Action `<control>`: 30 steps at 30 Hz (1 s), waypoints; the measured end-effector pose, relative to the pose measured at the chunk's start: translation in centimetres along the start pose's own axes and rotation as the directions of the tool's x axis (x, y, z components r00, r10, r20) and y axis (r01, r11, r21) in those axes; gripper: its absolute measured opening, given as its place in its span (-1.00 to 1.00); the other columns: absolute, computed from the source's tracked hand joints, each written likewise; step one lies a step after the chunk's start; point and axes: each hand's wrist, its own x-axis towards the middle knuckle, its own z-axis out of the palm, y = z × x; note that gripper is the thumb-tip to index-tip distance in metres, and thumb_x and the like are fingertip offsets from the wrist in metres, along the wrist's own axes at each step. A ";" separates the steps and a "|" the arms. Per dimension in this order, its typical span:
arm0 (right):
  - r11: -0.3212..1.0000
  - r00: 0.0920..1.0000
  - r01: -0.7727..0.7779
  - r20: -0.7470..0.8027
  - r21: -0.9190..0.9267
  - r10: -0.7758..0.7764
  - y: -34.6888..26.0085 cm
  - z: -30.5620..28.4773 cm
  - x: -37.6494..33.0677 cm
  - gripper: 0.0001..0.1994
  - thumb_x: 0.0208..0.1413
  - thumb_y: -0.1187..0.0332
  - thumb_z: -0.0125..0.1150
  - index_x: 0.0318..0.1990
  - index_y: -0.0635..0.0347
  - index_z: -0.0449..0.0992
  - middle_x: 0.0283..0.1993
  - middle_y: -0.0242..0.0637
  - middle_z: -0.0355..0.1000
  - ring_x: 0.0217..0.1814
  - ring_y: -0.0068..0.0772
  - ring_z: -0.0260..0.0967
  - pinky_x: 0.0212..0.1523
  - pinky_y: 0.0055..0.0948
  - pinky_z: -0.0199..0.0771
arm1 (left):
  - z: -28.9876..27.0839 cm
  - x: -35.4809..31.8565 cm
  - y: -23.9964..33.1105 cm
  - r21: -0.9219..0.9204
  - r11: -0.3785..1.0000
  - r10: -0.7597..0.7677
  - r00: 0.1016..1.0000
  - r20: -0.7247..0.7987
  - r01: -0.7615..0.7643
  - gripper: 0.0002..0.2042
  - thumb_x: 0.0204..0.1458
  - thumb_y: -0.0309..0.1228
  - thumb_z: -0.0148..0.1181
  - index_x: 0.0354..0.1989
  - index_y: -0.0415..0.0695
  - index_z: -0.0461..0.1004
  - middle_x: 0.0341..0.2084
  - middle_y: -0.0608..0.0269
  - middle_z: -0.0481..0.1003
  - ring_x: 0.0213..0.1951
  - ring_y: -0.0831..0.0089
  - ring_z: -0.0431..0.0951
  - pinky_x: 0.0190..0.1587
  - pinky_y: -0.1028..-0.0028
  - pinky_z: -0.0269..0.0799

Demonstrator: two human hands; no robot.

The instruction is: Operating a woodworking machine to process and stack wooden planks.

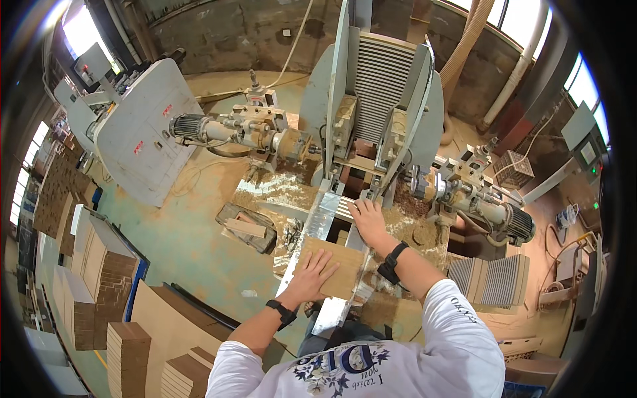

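My left hand [309, 277] lies flat with spread fingers on a square, light-brown wooden board [346, 266]. The board rests across a narrow metal bed [323, 219] right in front of me. Farther along the bed, my right hand [369, 222] is stretched out, its fingertips by some pale strips [344, 207] near the bed's far end. Whether those fingertips press on the strips or only rest beside them, I cannot tell. Beyond the hands rises an upright chute between grey plates, filled with a stack of thin boards [379, 93].
Motor units flank the bed, one at the left [225, 129] and one at the right [478, 199], with sawdust around them. Board stacks [109, 278] stand on the left, more [488, 280] on the right. A tray of offcuts [247, 225] lies on the floor.
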 end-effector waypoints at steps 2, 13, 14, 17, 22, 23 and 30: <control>0.996 0.997 -0.018 0.074 0.088 0.011 0.4 0.3 -0.1 -0.59 -0.09 0.44 -0.02 0.02 0.11 0.29 -0.07 -0.24 0.24 -0.01 -0.27 0.14 -0.04 -0.26 0.13 | 0.2 0.0 0.1 -0.001 1.000 0.002 1.000 -0.005 -0.002 -0.09 -0.43 0.00 0.33 0.20 -0.01 0.09 0.20 -0.03 -0.01 0.25 0.01 -0.10 0.24 0.04 -0.26; 0.747 0.945 -0.239 0.324 0.621 0.033 -4.1 -0.5 -0.6 -0.62 0.04 0.13 -0.03 -0.06 0.18 0.32 -0.16 -0.13 0.34 -0.08 -0.09 0.25 -0.06 -0.20 0.23 | 0.7 -0.2 0.1 -0.019 1.000 -0.008 0.999 -0.031 0.008 -0.11 -0.40 0.00 0.32 0.19 -0.01 0.09 0.19 -0.04 0.00 0.24 -0.01 -0.09 0.24 0.03 -0.25; 0.634 0.818 -0.414 0.573 0.654 -0.057 -4.7 0.0 -0.7 -0.62 0.08 0.10 -0.08 -0.07 0.19 0.32 -0.20 -0.09 0.37 -0.11 -0.05 0.27 -0.05 -0.17 0.23 | 0.7 0.1 -0.1 0.002 1.000 0.004 0.999 -0.040 -0.004 -0.11 -0.40 0.01 0.31 0.19 -0.04 0.09 0.19 -0.04 0.01 0.24 0.00 -0.08 0.24 0.04 -0.24; 0.741 0.829 -0.363 0.559 0.565 -0.020 -7.6 0.8 -3.0 -0.63 0.13 0.09 -0.16 -0.11 0.18 0.33 -0.28 -0.11 0.39 -0.13 -0.08 0.30 -0.11 -0.16 0.23 | 0.9 -0.4 0.1 0.046 0.999 -0.009 0.999 -0.053 0.011 -0.10 -0.38 0.05 0.28 0.18 -0.14 0.09 0.18 -0.05 0.03 0.23 0.02 -0.06 0.23 0.05 -0.22; 0.848 0.922 -0.260 0.378 0.462 0.077 -8.7 -0.5 -3.7 -0.65 0.12 0.14 -0.12 -0.08 0.18 0.36 -0.20 -0.13 0.40 -0.12 -0.14 0.31 -0.17 -0.22 0.23 | 0.1 -0.4 0.5 0.126 0.991 -0.037 0.998 -0.051 0.044 -0.05 -0.38 0.13 0.23 0.14 -0.30 0.08 0.16 -0.06 0.05 0.23 0.05 -0.04 0.22 0.07 -0.19; 0.864 0.941 -0.229 0.328 0.449 0.079 -8.8 -0.6 -3.6 -0.64 0.11 0.12 -0.10 -0.07 0.19 0.35 -0.23 -0.15 0.40 -0.14 -0.16 0.31 -0.20 -0.23 0.21 | 0.1 -0.4 0.4 0.139 0.989 -0.037 0.998 -0.047 0.043 -0.04 -0.38 0.15 0.22 0.14 -0.31 0.08 0.16 -0.06 0.06 0.23 0.05 -0.04 0.22 0.06 -0.19; 0.901 0.989 -0.128 0.118 0.414 0.087 -9.1 0.3 -4.6 -0.60 0.03 -0.05 -0.05 -0.30 0.14 0.35 -0.42 -0.21 0.37 -0.29 -0.18 0.30 -0.28 -0.25 0.17 | 0.3 -0.6 0.8 0.211 0.977 -0.018 0.999 -0.043 0.027 -0.03 -0.41 0.21 0.19 0.11 -0.31 0.11 0.11 -0.03 0.12 0.20 0.07 0.02 0.21 0.07 -0.17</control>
